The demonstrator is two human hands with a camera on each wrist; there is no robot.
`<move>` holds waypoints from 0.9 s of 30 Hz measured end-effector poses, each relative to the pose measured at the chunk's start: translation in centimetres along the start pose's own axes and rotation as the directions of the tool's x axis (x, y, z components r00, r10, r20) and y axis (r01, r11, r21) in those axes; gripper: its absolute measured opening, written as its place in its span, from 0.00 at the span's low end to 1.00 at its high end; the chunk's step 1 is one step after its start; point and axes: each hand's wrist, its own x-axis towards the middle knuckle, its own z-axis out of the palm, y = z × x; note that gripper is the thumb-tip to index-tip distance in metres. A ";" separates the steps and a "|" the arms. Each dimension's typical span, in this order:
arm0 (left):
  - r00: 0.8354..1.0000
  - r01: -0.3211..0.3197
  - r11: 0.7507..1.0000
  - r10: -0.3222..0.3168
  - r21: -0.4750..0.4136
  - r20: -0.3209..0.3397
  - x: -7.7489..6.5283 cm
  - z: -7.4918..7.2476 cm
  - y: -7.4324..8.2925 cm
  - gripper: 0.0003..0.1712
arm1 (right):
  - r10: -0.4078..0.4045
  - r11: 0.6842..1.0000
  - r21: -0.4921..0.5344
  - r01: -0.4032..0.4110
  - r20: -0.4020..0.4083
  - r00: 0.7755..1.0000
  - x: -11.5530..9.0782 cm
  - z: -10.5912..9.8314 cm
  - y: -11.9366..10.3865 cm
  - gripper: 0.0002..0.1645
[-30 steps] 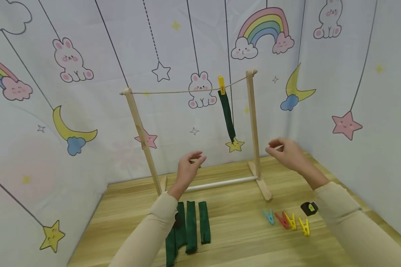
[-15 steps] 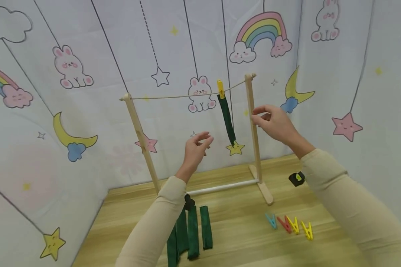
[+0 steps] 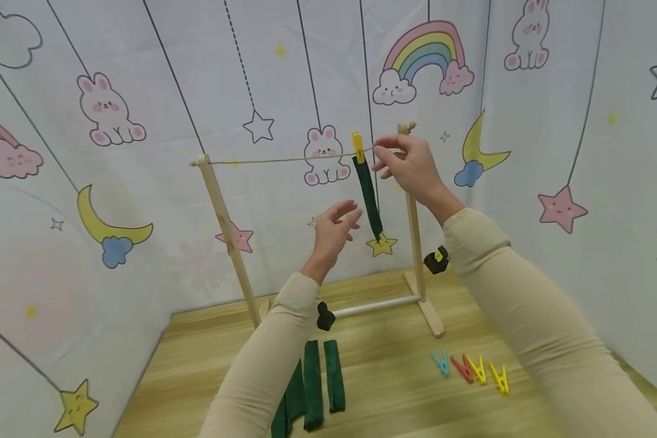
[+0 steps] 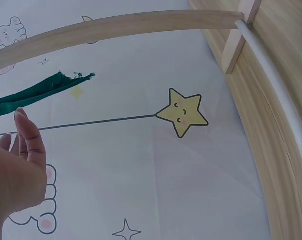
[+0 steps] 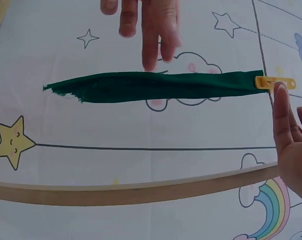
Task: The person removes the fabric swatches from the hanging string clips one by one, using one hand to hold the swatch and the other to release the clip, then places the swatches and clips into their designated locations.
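A dark green fabric strip (image 3: 367,198) hangs from a cord (image 3: 274,160), held there by a yellow clothespin (image 3: 358,148). My right hand (image 3: 410,165) is raised to cord height, just right of the clothespin. In the right wrist view its fingertips (image 5: 280,95) come right up to the yellow clip, fingers loosely extended. Lower down, my left hand (image 3: 334,237) is to the left of the strip with relaxed, spread fingers. Its fingertips (image 4: 21,114) overlap the strip's edge in the left wrist view.
The cord runs between two wooden posts (image 3: 224,228), joined below by a white rod (image 3: 378,306). On the wooden table (image 3: 394,389), several green strips (image 3: 313,389) lie at front left. Blue, red and yellow clothespins (image 3: 499,378) lie at right. A patterned backdrop (image 3: 197,73) stands behind.
My right hand has moved up and left, from beyond the right post to beside the clothespin. My left hand has risen slightly to the right, closer to the hanging strip.
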 end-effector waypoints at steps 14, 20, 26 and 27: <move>0.992 0.107 0.975 -0.092 -0.195 0.085 1.9 2.2 2.2 0.29 | 0.083 0.997 -0.015 -0.082 0.070 0.994 2.7 1.6 -0.6 0.27; 0.986 0.159 0.956 -0.141 -0.245 0.089 2.0 2.6 2.7 0.26 | 0.117 0.993 0.013 -0.119 0.099 0.988 3.4 2.3 -0.3 0.31; 0.987 0.157 0.943 -0.143 -0.293 0.068 2.0 3.0 3.0 0.24 | 0.168 0.980 0.089 -0.178 0.117 0.979 3.9 2.4 -0.6 0.32; 0.988 0.155 0.944 -0.141 -0.291 0.067 2.1 3.1 3.1 0.23 | 0.173 0.978 0.092 -0.184 0.119 0.978 4.0 2.4 -0.6 0.32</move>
